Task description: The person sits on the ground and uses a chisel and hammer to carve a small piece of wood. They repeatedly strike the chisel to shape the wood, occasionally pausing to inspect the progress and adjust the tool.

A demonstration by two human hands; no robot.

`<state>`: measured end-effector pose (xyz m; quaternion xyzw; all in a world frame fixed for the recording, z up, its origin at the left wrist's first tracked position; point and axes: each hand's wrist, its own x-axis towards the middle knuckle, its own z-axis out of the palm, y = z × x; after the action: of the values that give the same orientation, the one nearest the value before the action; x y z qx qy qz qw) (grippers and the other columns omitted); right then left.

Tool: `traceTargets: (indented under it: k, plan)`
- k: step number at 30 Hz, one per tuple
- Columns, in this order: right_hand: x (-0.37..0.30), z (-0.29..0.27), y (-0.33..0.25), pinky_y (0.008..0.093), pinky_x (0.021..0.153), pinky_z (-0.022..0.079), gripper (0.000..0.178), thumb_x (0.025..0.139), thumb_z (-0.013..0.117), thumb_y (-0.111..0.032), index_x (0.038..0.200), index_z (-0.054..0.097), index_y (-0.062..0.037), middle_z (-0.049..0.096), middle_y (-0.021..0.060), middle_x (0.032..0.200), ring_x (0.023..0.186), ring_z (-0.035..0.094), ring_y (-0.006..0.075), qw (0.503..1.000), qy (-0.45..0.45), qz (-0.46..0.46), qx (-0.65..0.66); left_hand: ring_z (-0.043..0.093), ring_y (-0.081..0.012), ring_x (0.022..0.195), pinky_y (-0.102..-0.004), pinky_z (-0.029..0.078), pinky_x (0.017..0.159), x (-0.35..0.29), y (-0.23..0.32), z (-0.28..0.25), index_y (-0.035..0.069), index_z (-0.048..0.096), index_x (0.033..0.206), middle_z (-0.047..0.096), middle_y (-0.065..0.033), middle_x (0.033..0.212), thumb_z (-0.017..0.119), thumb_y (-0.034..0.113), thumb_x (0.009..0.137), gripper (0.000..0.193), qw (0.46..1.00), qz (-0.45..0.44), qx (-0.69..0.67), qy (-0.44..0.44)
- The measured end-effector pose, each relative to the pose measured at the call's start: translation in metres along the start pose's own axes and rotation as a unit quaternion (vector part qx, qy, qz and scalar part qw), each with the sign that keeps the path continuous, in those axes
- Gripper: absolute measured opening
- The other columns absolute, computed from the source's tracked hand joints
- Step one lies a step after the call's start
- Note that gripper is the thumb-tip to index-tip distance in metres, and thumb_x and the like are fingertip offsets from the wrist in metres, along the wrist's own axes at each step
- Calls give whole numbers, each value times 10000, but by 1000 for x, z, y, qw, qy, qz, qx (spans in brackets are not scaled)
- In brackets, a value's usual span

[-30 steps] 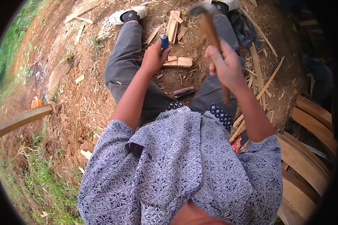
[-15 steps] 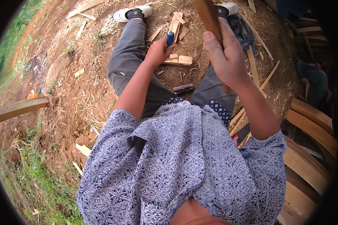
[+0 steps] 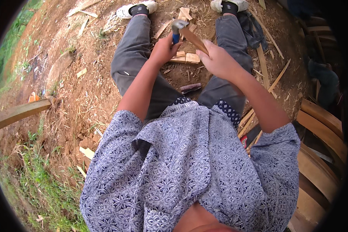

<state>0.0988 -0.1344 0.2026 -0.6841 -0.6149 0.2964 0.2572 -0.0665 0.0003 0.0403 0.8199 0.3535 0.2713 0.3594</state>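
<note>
Between my legs, my left hand (image 3: pixel 163 50) is closed round the blue handle of an upright chisel (image 3: pixel 176 39); the blade is hidden below the fist. My right hand (image 3: pixel 217 60) grips the wooden handle of a hammer (image 3: pixel 194 38). The hammer's metal head sits at the top of the blue handle, touching or nearly so. Just under the hands, a pale wood block (image 3: pixel 191 58) lies on the ground, with thin wood pieces (image 3: pixel 185 13) beyond it.
A brown cylindrical piece (image 3: pixel 190 88) lies on the soil between my thighs. Curved timbers (image 3: pixel 320 131) are stacked at the right, and a beam (image 3: pixel 21 113) juts in at left. Shavings and sticks litter the ground. Dark cloth (image 3: pixel 253 33) lies beside my right leg.
My right hand has swung the hammer down and to the left, from a raised position to the top of the chisel handle. My left hand has hardly moved.
</note>
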Motion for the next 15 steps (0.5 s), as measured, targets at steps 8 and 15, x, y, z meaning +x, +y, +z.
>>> traceTargets:
  k: [8,15]
  plan:
    - [-3,29,3,327,626,472,343,1019,540,-302,1205,593,-18,602,63,767,664,582,144,968,119,62,213,677,-389,715,-440,515,648,12,-23,-1,38,605,1040,675,-211,766,743,297,902,325,1000,-11,-25,15]
    - [-18,129,100,345,493,472,305,1007,554,-331,1046,585,-30,572,55,698,567,582,174,936,39,249,245,712,-172,836,-318,571,728,29,-30,-11,35,583,1116,727,-83,932,705,231,952,284,991,-80,-104,-39]
